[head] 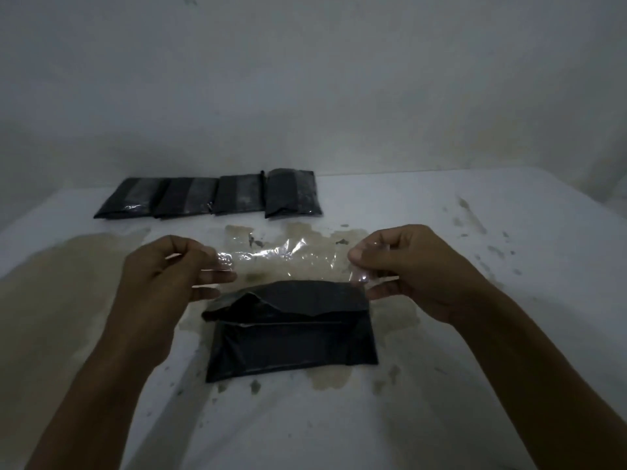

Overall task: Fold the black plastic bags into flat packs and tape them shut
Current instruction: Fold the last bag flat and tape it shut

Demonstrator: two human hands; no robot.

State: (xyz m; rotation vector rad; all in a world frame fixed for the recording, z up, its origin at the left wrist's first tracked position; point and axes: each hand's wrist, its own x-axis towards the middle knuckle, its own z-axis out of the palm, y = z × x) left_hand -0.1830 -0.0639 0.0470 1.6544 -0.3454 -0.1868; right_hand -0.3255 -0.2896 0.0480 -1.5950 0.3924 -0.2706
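Both hands pinch a strip of clear tape (285, 257), one end each: the left hand (176, 269) has thumb and fingers curled on its left end, the right hand (403, 266) nips the right end between thumb and forefinger, with the other fingers loosely bent. The tape hangs stretched between them, glinting, just above the far edge of the folded black bag (291, 329).

That bag lies flat near the middle of the worktop (509, 334), on a brownish stain, with its top flap slightly raised at the left. To do this step well, I judge the tape should stay taut and level, come down across the flap's free edge so it bridges flap and body, then be smoothed outward from the middle; slack would likely wrinkle or stick to itself.

Both forearms reach in from the near edge, angled inward, wrists raised off the surface, hands well apart.

Four finished packs (207, 198) sit in a row along the far edge, left of centre.
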